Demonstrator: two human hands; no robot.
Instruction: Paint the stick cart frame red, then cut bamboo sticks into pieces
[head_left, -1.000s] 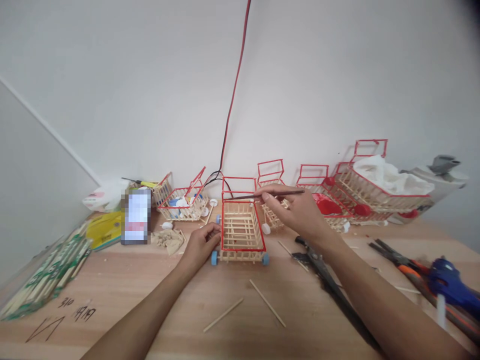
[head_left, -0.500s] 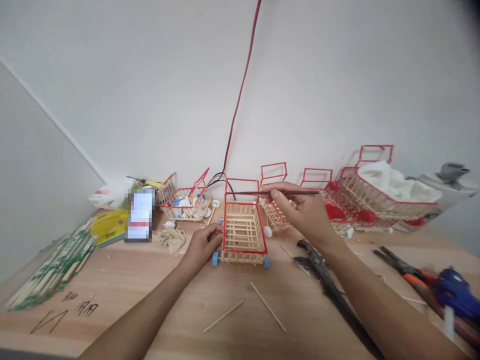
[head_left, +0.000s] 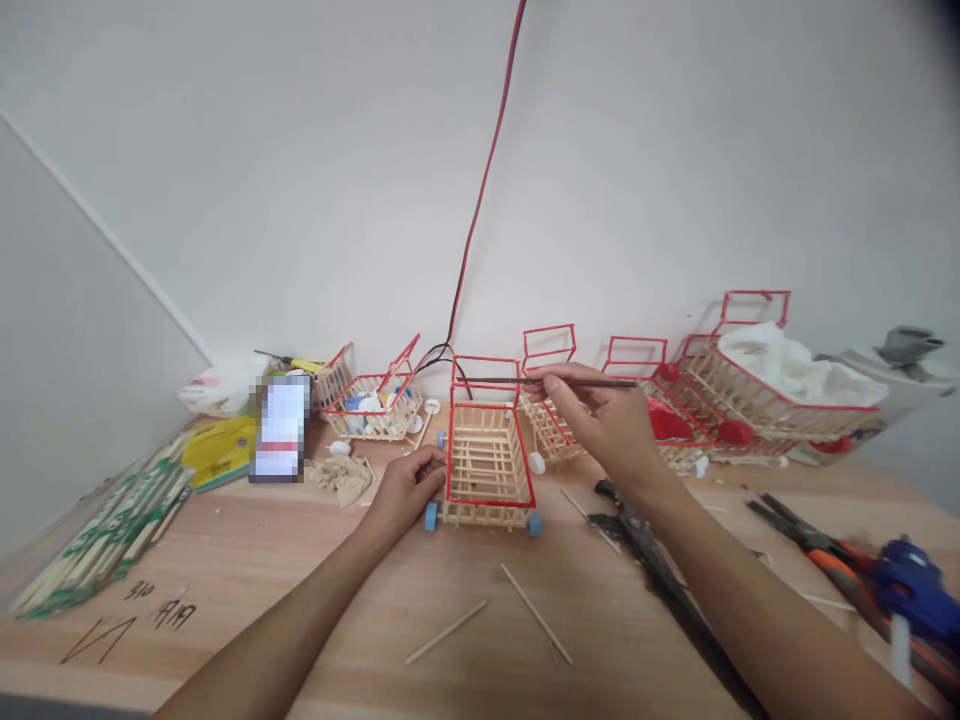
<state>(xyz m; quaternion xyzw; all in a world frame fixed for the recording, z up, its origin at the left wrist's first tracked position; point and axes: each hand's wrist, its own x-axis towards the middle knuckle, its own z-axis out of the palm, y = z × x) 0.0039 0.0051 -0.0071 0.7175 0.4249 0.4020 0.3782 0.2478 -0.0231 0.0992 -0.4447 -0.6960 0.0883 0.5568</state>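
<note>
A miniature shopping cart (head_left: 491,504) made of thin wooden sticks stands upright on the table before me, with a red-painted rim, a red handle frame and blue wheels. My left hand (head_left: 409,487) closes on its left side, the fingertips partly hidden by the slats. Pinched in my right hand (head_left: 596,412) is a slim dark paintbrush (head_left: 611,384), held level. Its tip points left and lies across the handle frame at the cart's far end; whether it touches the sticks I cannot tell.
Two loose sticks (head_left: 536,613) lie in front. Cutters (head_left: 637,540), orange-handled pliers (head_left: 817,550) and a blue glue gun (head_left: 907,580) are at right. More red-rimmed carts (head_left: 795,400) line the wall. A phone (head_left: 279,430) and bagged sticks (head_left: 112,530) occupy the left.
Almost nothing differs. The brush in my right hand is slightly lower at its tip along the handle frame; my left hand and the cart stay in place.
</note>
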